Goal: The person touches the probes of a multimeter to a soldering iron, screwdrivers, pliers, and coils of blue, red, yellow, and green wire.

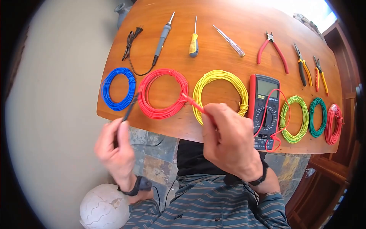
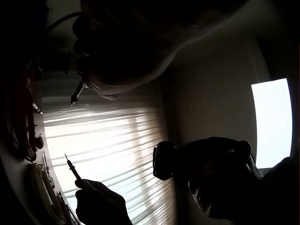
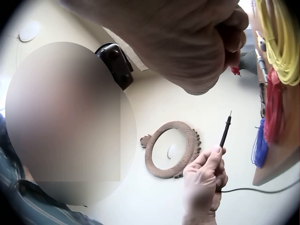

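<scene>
My left hand (image 1: 116,150) pinches a black multimeter probe (image 1: 131,108) between thumb and fingers, its tip pointing up and away over the table's near edge. The right wrist view shows this black probe upright, with its bare metal point and a dark lead trailing from the hand. In my right hand (image 1: 232,143) is a red multimeter probe (image 1: 196,104), gripped near the yellow wire coil (image 1: 221,76) and pointing left. Its tip overlaps the red wire coil (image 1: 163,72) in the head view. The two probes are apart. A red-and-black digital multimeter (image 1: 265,105) lies right of my right hand.
Behind the coils lie a soldering iron (image 1: 163,40), a yellow-grey screwdriver (image 1: 193,45), a clear-handled screwdriver (image 1: 232,44), red-handled cutters (image 1: 284,61) and two pliers. A blue coil (image 1: 108,89) sits left; several smaller coils sit right. A white pot (image 1: 103,210) stands below left.
</scene>
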`<move>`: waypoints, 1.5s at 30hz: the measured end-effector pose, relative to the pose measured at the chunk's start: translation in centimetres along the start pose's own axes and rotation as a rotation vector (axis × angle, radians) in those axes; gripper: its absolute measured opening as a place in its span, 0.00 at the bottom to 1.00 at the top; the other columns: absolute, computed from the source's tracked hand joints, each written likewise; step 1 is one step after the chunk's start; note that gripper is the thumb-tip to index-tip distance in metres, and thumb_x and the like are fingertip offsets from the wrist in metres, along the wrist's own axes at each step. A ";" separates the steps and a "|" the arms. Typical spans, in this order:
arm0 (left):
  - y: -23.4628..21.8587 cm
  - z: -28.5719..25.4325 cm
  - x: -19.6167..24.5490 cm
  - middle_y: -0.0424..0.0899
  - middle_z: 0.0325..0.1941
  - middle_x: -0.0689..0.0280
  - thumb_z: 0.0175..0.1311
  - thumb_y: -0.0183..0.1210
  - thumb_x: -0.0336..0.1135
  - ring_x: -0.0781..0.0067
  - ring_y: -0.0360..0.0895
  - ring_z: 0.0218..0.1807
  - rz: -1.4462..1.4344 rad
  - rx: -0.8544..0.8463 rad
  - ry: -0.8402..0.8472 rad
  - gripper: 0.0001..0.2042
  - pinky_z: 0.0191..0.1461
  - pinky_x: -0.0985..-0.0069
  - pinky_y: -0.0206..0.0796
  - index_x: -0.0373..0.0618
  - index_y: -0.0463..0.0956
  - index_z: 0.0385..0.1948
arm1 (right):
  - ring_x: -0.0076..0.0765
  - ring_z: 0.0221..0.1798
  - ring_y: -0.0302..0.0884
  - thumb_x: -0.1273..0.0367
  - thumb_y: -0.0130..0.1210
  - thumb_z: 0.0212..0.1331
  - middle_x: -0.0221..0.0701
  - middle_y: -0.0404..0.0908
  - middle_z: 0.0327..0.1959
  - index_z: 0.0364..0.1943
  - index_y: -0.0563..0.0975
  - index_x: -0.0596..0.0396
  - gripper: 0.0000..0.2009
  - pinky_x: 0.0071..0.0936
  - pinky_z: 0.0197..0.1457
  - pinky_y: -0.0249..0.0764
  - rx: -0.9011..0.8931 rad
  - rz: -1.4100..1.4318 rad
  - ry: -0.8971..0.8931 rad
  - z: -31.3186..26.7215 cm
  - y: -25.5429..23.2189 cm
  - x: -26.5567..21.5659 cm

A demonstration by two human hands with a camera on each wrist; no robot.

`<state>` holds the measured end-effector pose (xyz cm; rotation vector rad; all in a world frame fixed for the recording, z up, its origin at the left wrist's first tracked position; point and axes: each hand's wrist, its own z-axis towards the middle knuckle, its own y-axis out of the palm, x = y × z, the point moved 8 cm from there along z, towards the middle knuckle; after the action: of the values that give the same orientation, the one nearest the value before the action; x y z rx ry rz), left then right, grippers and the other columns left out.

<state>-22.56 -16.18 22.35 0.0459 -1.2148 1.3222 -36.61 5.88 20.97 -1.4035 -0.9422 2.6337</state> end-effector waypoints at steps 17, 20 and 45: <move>5.1 0.1 -1.5 0.79 0.30 0.73 0.74 0.66 0.28 0.87 0.69 0.30 -0.057 -0.222 -0.035 0.06 0.33 0.84 0.61 0.33 0.85 0.41 | 0.51 0.24 0.80 0.78 0.61 0.57 0.40 0.78 0.24 0.32 0.74 0.59 0.06 0.41 0.26 0.73 -0.132 -0.091 0.040 -1.5 2.3 1.7; 5.1 0.2 -1.5 0.79 0.30 0.73 0.74 0.66 0.28 0.87 0.69 0.30 -0.067 -0.213 -0.015 0.06 0.33 0.84 0.61 0.33 0.85 0.42 | 0.51 0.24 0.80 0.78 0.62 0.57 0.40 0.78 0.24 0.33 0.74 0.60 0.06 0.42 0.26 0.73 -0.131 -0.094 0.044 -1.4 2.3 1.7; 5.9 0.3 -1.6 0.78 0.27 0.69 0.69 0.69 0.22 0.86 0.68 0.27 -0.130 -0.182 -0.005 0.03 0.27 0.81 0.57 0.34 0.85 0.40 | 0.49 0.24 0.80 0.79 0.61 0.56 0.39 0.77 0.24 0.32 0.74 0.59 0.06 0.41 0.26 0.73 -0.093 -0.062 0.028 -1.5 1.9 1.8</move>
<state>-26.80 -15.48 17.95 -0.0022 -1.3104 1.0961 -35.99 5.57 18.03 -1.4021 -1.0995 2.5500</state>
